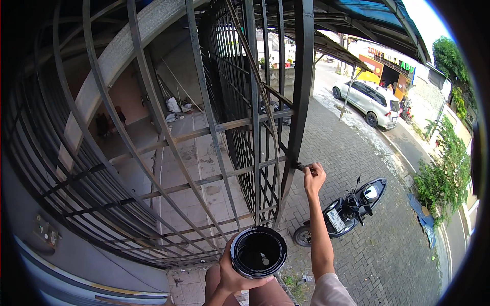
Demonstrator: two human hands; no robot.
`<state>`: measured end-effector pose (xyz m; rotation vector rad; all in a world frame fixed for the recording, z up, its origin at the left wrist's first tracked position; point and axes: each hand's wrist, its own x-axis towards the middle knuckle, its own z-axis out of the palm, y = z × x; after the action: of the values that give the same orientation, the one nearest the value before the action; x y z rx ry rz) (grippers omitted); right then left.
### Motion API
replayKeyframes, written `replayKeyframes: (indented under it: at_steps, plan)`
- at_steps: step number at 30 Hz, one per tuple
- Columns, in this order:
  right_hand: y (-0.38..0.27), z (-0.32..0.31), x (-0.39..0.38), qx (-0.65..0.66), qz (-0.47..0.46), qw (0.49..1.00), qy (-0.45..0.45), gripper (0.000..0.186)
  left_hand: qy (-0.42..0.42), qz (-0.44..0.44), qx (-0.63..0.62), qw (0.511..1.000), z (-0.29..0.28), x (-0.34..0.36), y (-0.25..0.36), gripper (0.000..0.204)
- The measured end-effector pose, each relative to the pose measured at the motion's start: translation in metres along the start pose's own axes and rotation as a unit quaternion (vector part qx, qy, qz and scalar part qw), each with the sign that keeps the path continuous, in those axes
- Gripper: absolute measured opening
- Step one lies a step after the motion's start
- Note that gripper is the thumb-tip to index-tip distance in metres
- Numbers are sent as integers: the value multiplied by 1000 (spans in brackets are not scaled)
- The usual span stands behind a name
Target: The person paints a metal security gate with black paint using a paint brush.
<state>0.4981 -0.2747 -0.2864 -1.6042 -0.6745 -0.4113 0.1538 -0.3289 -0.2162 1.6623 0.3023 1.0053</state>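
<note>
Jutting from the grey wall (107, 265) at far left is a worn fitting (46, 233); above it curve the dark bars of a metal grille (153, 107). Behind them, a white bundle (173, 105) lies toward the far end of the tiled floor (191, 153). The left hand (236, 278) has its fingers wrapped round a dark-rimmed can (259, 234) containing glossy dark liquid, held upright below the black post (300, 97). A dark brush-like tool (299, 166), its tip at the post, is pinched by the fingers of the right hand (315, 177). A black motorcycle (352, 210) stands toward the left edge of the brick paving (377, 260); a silver car (368, 100) is near its far edge, a green shrub (440, 176) by its right edge.
</note>
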Motion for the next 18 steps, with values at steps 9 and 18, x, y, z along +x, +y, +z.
replayKeyframes:
  at_steps: [9,18]
  plan:
    - [-14,5,-11,131,-137,978,84,4,1,-5,6,1000,1,-1,-2,90]
    - [26,3,-9,-92,48,993,-65,7,8,7,10,1000,4,-4,4,94]
